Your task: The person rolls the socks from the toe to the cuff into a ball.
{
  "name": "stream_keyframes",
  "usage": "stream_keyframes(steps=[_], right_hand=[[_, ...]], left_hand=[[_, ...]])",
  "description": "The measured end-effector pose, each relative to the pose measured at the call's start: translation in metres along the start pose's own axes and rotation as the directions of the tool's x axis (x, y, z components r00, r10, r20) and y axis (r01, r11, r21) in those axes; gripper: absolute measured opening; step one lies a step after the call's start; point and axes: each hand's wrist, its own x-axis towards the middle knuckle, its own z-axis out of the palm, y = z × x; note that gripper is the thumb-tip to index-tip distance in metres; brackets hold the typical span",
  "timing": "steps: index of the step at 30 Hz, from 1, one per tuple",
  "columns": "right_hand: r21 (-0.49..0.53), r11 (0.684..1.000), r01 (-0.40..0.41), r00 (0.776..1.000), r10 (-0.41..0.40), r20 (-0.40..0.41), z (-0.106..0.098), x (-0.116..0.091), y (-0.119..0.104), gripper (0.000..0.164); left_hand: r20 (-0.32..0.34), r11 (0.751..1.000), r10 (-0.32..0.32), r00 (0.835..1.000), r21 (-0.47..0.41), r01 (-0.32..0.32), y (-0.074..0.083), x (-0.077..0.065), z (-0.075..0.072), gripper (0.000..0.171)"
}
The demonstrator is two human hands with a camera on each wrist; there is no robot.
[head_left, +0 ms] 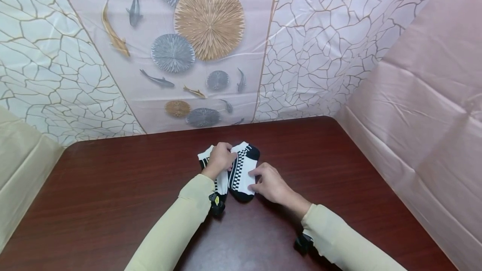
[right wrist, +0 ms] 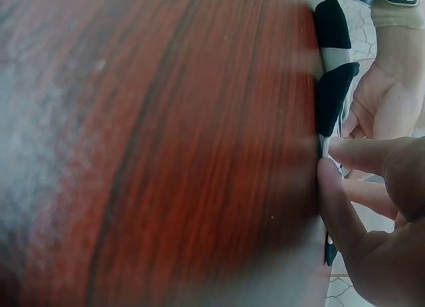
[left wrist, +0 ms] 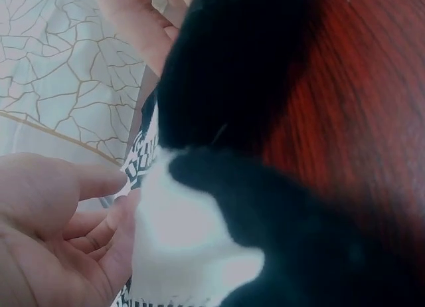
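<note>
Two short white socks with black ends and checkered bands lie flat, side by side. The left sock [head_left: 223,182] is partly covered by my left hand [head_left: 220,159], whose thumb and fingers pinch the upper left edge of the right sock [head_left: 246,174]. At that sock's right edge, my right hand [head_left: 272,184] pinches the fabric with thumb and fingers apart along the side. Seen from the right wrist, the thumb [right wrist: 339,204] is against the table beside the sock's black end [right wrist: 335,98]. White and black fabric [left wrist: 179,220] fills the middle of the left wrist view, close up.
The socks lie on a dark reddish-brown wooden table [head_left: 124,187], toward its far side. A patterned cloth backdrop [head_left: 312,53] hangs behind it, and a plain pinkish cloth [head_left: 421,116] lines the right edge. Small black devices [head_left: 303,244] are strapped to both wrists.
</note>
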Motion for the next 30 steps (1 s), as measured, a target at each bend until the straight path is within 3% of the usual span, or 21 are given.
stream_keyframes(steps=[10,30], right_hand=[[-0.007,1.000,-0.003,1.000,0.003,-0.003,0.0010,-0.0007,0.0006,0.029],[-0.010,1.000,0.001,1.000,-0.001,-0.028,0.0010,-0.0032,-0.0011,0.017]], left_hand=[[-0.026,0.998,-0.019,0.999,-0.055,0.018,0.0006,0.0009,-0.0002,0.006],[-0.037,0.997,-0.016,0.999,-0.079,0.013,0.0021,-0.0021,-0.0016,0.005]])
